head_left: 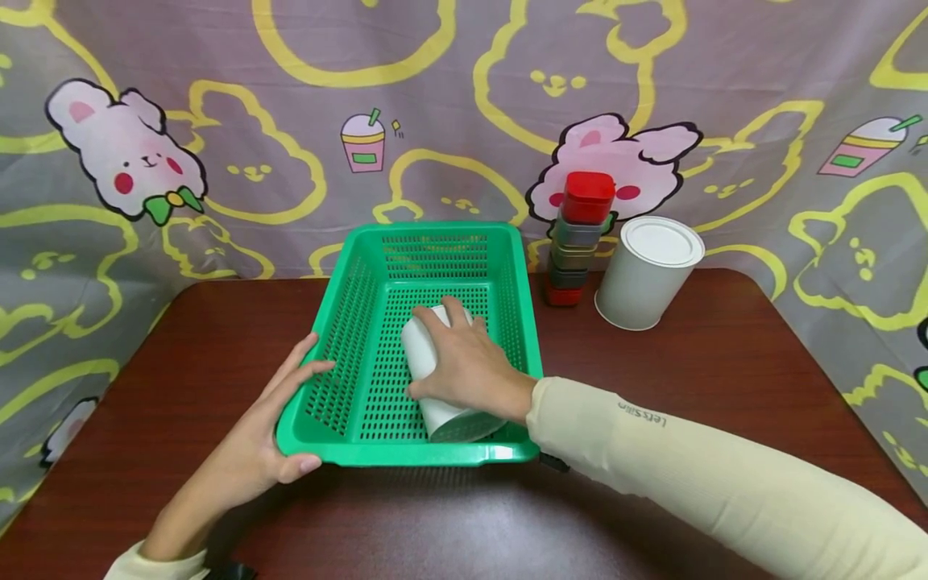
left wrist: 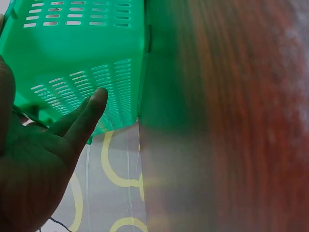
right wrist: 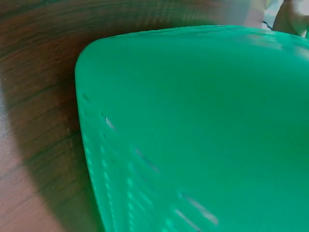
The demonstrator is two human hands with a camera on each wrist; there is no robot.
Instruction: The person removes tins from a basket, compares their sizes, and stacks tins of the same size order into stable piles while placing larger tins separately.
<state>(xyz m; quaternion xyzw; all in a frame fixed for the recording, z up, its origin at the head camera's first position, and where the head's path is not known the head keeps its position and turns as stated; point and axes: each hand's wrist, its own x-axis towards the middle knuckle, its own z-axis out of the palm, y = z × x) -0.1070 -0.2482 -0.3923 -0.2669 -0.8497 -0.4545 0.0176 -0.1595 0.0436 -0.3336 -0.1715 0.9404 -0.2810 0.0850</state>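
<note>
A green plastic basket (head_left: 428, 453) with slotted walls stands on the table. Inside it a white cylindrical can (head_left: 420, 346) leans at a tilt toward the right front. My right hand (head_left: 467, 366) grips that can from above, fingers spread over its far end and thumb on its left side. My left hand (head_left: 268, 435) holds the basket's front left corner, one finger over the rim and the thumb at the front edge. In the left wrist view, fingers (left wrist: 91, 108) lie along the basket's outer wall. The right wrist view shows mostly the basket's wall (right wrist: 207, 96), with the hand hidden.
Behind the basket's right side rises a stack of small boxes (head_left: 576, 242) with a red one on top. Beside it stands a larger white can (head_left: 645, 278) with a lid. A patterned curtain (head_left: 449, 105) hangs behind the brown table (head_left: 696, 370).
</note>
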